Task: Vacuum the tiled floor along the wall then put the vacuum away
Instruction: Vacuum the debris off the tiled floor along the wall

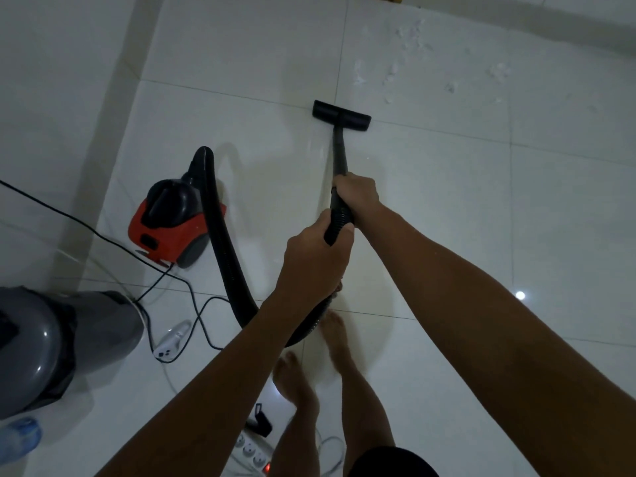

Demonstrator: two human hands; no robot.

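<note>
Now: red-black vacuum point(172, 222); left hand point(309, 256) grips ribbed hose point(220, 242), right hand point(358, 194) black wand point(339, 153).

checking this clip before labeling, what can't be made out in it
Head view only:
- Hose: the stretch near the feet is hidden behind the left hand and forearm.
- Wand: grip section covered by the right hand.
- Power strip: cut off by the bottom edge.
- White scraps: too small to identify.

We gripped the black wand point(339, 151) with both hands, right hand point(356, 192) ahead of left hand point(311, 256); its floor head point(341, 115) lay flat on the tiles, the red vacuum point(172, 223) left of the wand, white scraps point(406, 60) beyond.
</note>
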